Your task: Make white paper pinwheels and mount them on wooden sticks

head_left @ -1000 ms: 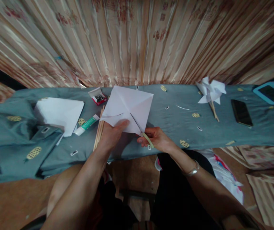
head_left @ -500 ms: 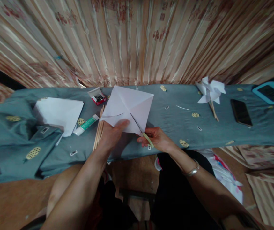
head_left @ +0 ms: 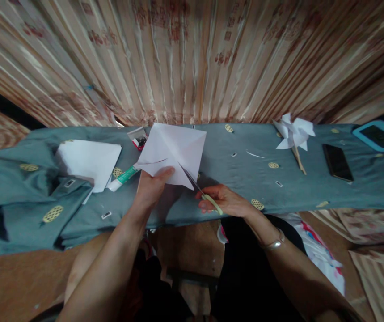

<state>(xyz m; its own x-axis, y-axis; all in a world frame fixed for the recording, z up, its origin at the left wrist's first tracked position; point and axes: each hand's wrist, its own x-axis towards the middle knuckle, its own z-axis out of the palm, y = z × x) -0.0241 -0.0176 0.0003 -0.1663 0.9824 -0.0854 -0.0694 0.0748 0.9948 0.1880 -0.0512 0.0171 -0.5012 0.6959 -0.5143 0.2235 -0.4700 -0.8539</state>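
Note:
A creased white square of paper (head_left: 181,145) is held above the table by my left hand (head_left: 151,185), thumb on top and fingers hidden beneath. Two slits run inward from its near corners toward the middle. Closed round the pale green handle of the scissors (head_left: 212,203) is my right hand (head_left: 223,200). The scissor blades lie along the right-hand slit, pointing at the paper's centre. Under the paper's left side are a green and white glue tube (head_left: 123,177) and a small red box (head_left: 140,142) of dark bits, partly covered.
A stack of white sheets (head_left: 89,161) lies on the left of the cloth-covered table (head_left: 235,179). To the right are a paper pinwheel (head_left: 294,133) on a stick, a black phone (head_left: 337,162) and a blue-framed tablet (head_left: 379,135). Behind hangs a striped curtain (head_left: 192,58).
The paper has shifted slightly left with my left hand. My right hand and the scissors have drawn back down and right, partly out of the slit. The wooden sticks are now hidden.

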